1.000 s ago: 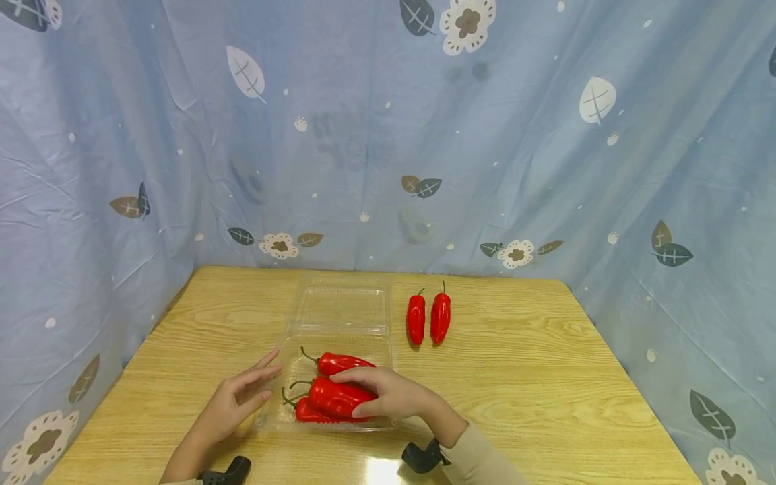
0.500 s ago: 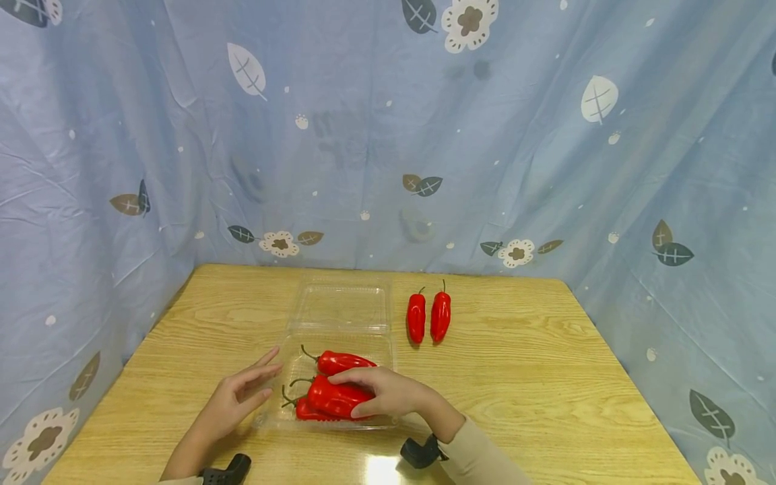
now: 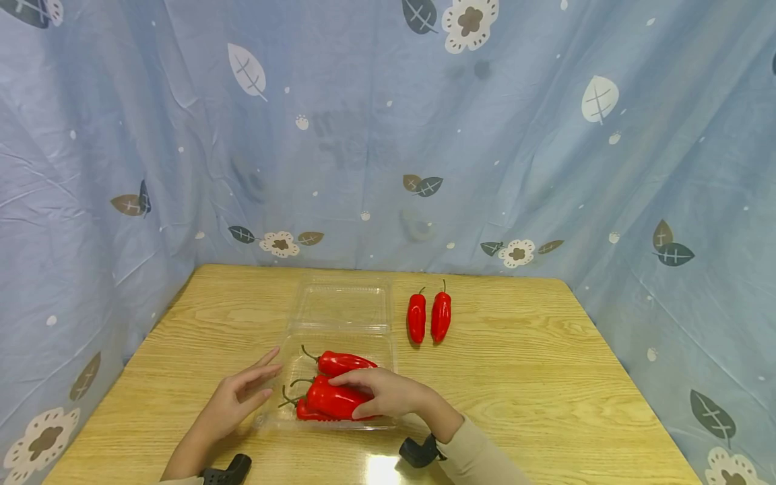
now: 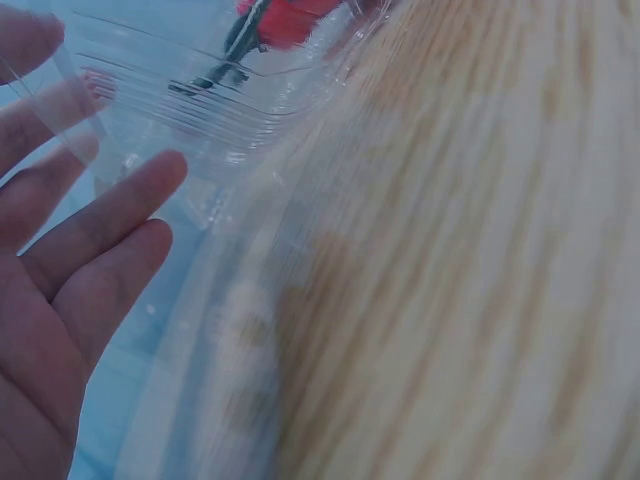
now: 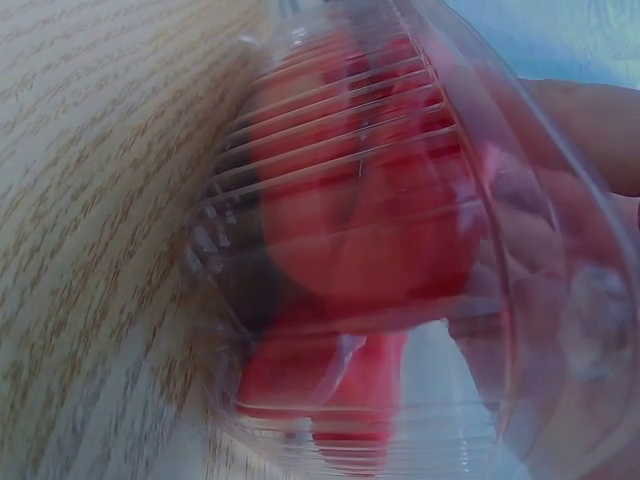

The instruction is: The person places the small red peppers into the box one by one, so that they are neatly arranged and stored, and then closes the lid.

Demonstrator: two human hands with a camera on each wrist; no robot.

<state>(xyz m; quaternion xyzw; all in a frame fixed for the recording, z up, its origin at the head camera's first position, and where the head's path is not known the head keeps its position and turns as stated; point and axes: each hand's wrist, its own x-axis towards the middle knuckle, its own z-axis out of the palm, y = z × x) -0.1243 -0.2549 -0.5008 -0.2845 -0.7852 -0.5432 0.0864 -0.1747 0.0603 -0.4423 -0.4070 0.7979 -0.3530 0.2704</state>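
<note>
A clear plastic clamshell box (image 3: pixel 376 343) lies open on the table with several red peppers in it. My right hand (image 3: pixel 391 393) reaches over its right side, thumb and fingers around a large red pepper (image 3: pixel 327 396). Beneath and in front of that one shows another red pepper (image 3: pixel 308 412), partly hidden. A third red pepper (image 3: pixel 342 362) lies behind, its stem to the left. My left hand (image 3: pixel 232 401) is at the box's left wall, fingers loosely spread and holding nothing. In the right wrist view, red peppers (image 5: pixel 400 240) show through the ribbed wall.
Two red peppers, a left one (image 3: pixel 416 320) and a right one (image 3: pixel 441 318), lie side by side on the wooden table (image 3: pixel 515 377), right of the box's lid (image 3: pixel 342 306). A blue patterned curtain (image 3: pixel 364 135) encloses the table's back and sides.
The gripped pepper has shifted very slightly to the left under my right hand. My left hand stays in place beside the box.
</note>
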